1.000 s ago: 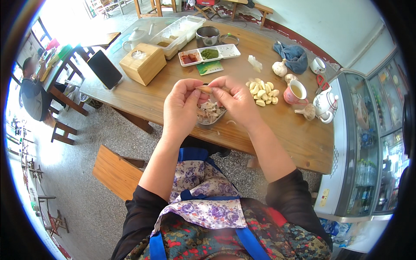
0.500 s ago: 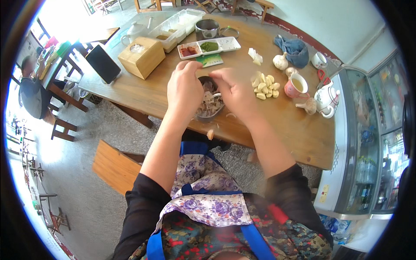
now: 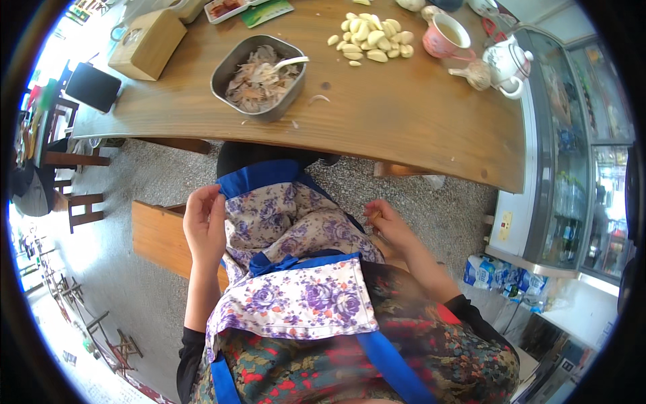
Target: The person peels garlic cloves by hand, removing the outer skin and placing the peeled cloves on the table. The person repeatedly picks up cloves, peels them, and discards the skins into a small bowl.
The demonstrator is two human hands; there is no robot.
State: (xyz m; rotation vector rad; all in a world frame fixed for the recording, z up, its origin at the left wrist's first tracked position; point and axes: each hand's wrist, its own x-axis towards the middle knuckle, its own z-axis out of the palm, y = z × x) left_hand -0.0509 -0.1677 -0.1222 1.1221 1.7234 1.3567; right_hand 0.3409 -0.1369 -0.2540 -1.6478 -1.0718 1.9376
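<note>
My left hand (image 3: 205, 219) is beside my left thigh, its thumb and fingertips closed at the blue hem of the floral apron (image 3: 259, 209). Over to the right of my lap, my right hand (image 3: 391, 225) is curled, with a tiny yellowish-brown bit showing at its fingers, too small to name. On the table ahead stands a square metal bowl (image 3: 224, 86) holding papery garlic skins (image 3: 259, 86) and a white spoon (image 3: 291, 64). A pile of peeled garlic cloves (image 3: 372, 37) lies to its right, and a curled scrap of skin (image 3: 319, 99) near its base.
A pink cup (image 3: 441, 46), a garlic bulb (image 3: 476, 74) and a white teapot (image 3: 506, 64) stand on the table's right. At the left are a wooden tissue box (image 3: 147, 46) and a dark tablet (image 3: 93, 86). A wooden bench (image 3: 159, 236) is beside me; a glass-fronted fridge (image 3: 568, 155) borders the right.
Both hands have left the metal bowl and come down toward my lap, the left to the apron's edge and the right beside my thigh. The view has tilted downward.
</note>
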